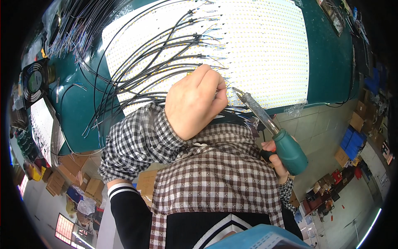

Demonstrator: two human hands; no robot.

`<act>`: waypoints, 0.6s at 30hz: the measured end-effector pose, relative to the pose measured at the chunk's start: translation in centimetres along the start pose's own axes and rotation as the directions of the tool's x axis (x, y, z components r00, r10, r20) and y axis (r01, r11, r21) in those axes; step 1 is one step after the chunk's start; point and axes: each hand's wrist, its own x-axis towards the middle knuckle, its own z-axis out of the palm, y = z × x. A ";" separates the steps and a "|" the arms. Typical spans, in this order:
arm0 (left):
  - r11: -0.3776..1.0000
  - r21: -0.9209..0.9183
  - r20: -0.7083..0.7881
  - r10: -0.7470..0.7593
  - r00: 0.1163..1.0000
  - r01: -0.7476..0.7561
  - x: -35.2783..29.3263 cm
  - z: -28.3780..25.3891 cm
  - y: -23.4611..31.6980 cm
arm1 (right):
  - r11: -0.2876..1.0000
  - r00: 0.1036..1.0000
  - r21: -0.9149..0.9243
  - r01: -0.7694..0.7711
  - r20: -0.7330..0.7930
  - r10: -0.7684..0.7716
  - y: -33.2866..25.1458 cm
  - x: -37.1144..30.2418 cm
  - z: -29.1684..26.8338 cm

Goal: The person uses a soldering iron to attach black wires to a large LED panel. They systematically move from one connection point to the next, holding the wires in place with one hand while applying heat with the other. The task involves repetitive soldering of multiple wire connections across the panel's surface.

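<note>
A white panel [269, 50] with rows of small yellow LEDs lies on the green table. Black cables [159, 47] fan across its left half, their thin stripped-out wires reaching a line of solder points near the middle. My left hand [197, 99] is over the panel's near part, thumb and fingers pinched at the thin wire ends; the pinched piece is mostly hidden. My right hand [277, 158], partly covered by the handle, grips a green-handled soldering iron [290, 151]. Its tip points at the panel, just right of my left fingertips.
Bundles of loose cables [78, 37] lie at the far left of the green table [327, 62]. A small black fan [34, 83] and a stack of white panels [43, 124] are at the left. Cardboard boxes [93, 189] and blue crates [351, 141] stand around on the floor.
</note>
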 end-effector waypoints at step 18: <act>1.000 -0.005 0.011 -0.014 1.000 0.014 0.0 0.0 -0.1 | 0.999 1.000 -0.053 0.003 0.014 -0.002 0.5 -0.3 -0.4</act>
